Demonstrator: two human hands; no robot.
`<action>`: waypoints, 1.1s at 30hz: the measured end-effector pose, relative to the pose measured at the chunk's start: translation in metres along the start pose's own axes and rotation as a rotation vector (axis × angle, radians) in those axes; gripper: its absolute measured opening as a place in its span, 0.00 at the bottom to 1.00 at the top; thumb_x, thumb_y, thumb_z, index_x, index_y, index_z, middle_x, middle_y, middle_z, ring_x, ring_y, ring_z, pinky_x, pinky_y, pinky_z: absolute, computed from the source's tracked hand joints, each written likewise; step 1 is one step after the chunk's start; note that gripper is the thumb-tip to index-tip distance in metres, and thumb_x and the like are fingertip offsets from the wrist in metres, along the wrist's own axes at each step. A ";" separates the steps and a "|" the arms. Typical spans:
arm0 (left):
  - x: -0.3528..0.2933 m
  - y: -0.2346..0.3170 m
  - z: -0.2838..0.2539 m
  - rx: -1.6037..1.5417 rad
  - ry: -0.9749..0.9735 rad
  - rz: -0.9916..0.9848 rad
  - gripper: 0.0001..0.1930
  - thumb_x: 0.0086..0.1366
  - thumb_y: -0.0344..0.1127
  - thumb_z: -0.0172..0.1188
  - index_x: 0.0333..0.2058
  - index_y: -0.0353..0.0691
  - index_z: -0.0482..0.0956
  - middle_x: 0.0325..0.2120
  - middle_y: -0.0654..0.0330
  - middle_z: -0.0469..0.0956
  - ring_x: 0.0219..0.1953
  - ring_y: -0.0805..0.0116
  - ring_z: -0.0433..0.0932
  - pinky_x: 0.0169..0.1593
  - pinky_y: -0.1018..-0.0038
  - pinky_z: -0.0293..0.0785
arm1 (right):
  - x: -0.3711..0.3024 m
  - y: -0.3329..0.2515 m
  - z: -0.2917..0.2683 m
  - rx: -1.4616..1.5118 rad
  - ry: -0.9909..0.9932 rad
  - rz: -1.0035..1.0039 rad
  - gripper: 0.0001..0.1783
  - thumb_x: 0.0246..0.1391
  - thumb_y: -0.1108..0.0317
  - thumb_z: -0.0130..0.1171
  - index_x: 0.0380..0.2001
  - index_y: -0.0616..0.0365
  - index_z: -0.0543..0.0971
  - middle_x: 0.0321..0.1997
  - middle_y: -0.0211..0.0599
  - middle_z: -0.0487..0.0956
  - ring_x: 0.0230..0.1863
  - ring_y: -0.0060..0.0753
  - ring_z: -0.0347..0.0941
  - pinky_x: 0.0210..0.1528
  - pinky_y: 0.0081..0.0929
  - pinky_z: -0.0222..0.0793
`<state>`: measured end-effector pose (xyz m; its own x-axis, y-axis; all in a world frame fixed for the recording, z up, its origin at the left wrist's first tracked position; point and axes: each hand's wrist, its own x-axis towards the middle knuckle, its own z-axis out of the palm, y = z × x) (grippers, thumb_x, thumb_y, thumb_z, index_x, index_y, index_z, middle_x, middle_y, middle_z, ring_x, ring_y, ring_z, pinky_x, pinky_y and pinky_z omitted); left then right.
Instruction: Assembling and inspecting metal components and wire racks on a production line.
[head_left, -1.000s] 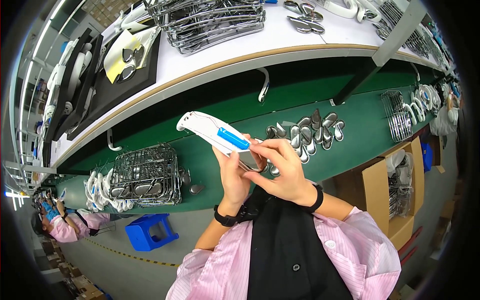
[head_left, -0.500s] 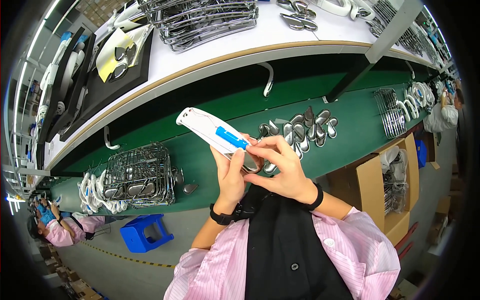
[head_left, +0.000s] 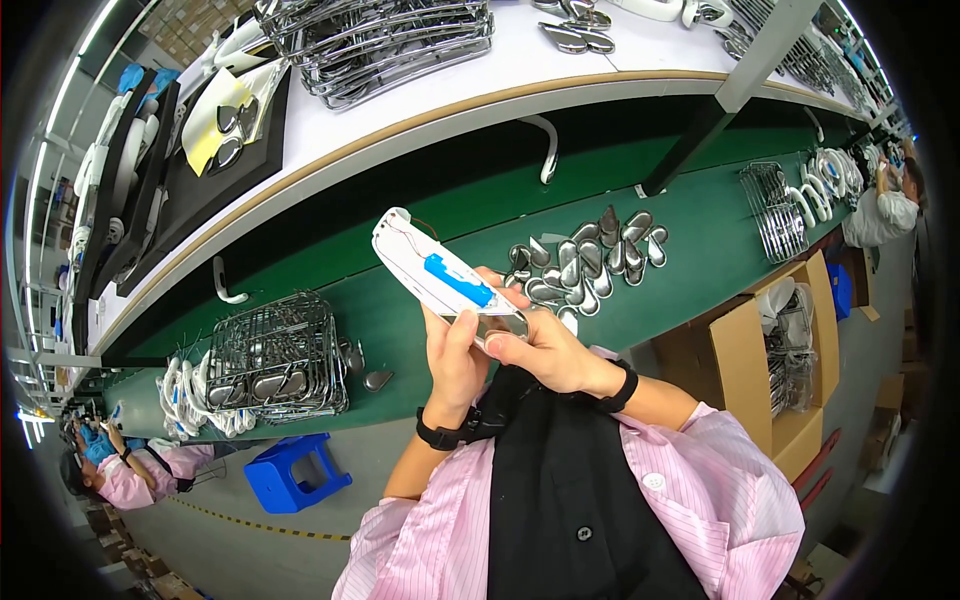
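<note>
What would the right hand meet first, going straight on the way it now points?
The white part: the right hand seems to hold its near end. The left hand looks next in line, though depth is unclear.

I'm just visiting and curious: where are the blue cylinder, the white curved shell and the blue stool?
Blue cylinder (head_left: 458, 281): head view, middle of its side.
White curved shell (head_left: 409, 260): head view, bare surface beside the cylinder.
Blue stool (head_left: 271, 483): head view, solid left part.

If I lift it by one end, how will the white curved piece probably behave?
The white curved piece is probably stiff: it juts beyond the left hand without sagging. Its thin wires, lying exposed, may snag. The blue cylinder could add weight.
</note>
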<state>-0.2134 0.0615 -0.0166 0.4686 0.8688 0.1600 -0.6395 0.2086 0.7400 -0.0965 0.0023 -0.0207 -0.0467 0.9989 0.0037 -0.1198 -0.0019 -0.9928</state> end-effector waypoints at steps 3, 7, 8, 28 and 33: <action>-0.001 0.000 -0.002 0.001 -0.006 -0.017 0.27 0.66 0.34 0.50 0.58 0.35 0.50 0.47 0.47 0.68 0.43 0.51 0.78 0.51 0.56 0.74 | -0.003 0.002 -0.001 0.022 -0.006 -0.026 0.19 0.62 0.55 0.51 0.29 0.62 0.75 0.19 0.22 0.66 0.23 0.15 0.57 0.25 0.22 0.55; -0.003 0.006 0.006 0.068 -0.012 -0.044 0.27 0.64 0.36 0.52 0.57 0.33 0.52 0.45 0.47 0.70 0.42 0.53 0.78 0.48 0.57 0.76 | -0.005 0.004 -0.001 0.093 -0.038 -0.013 0.20 0.62 0.54 0.50 0.31 0.62 0.75 0.19 0.22 0.67 0.24 0.16 0.59 0.27 0.21 0.57; -0.004 0.007 0.009 0.109 0.021 -0.061 0.27 0.63 0.38 0.53 0.55 0.31 0.55 0.45 0.48 0.71 0.41 0.54 0.79 0.50 0.56 0.75 | -0.006 0.004 0.000 0.092 -0.038 -0.013 0.20 0.62 0.54 0.50 0.31 0.62 0.75 0.19 0.22 0.67 0.24 0.16 0.59 0.27 0.21 0.57; -0.007 0.007 0.019 0.257 -0.164 -0.190 0.39 0.68 0.63 0.35 0.65 0.39 0.41 0.24 0.56 0.70 0.18 0.72 0.70 0.20 0.78 0.69 | -0.006 -0.041 -0.024 0.262 0.013 -0.019 0.02 0.50 0.79 0.62 0.27 0.67 0.78 0.59 0.46 0.64 0.28 0.27 0.77 0.25 0.20 0.79; -0.007 0.007 0.012 0.224 -0.197 -0.242 0.41 0.69 0.60 0.37 0.67 0.35 0.37 0.58 0.53 0.59 0.34 0.73 0.70 0.26 0.81 0.69 | -0.004 -0.036 -0.025 0.281 -0.002 0.054 0.03 0.51 0.77 0.63 0.27 0.66 0.79 0.52 0.42 0.68 0.29 0.26 0.76 0.27 0.21 0.79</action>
<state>-0.2138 0.0518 -0.0042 0.7117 0.6989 0.0701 -0.3574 0.2744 0.8927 -0.0676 -0.0001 0.0118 -0.0628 0.9969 -0.0476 -0.3872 -0.0683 -0.9195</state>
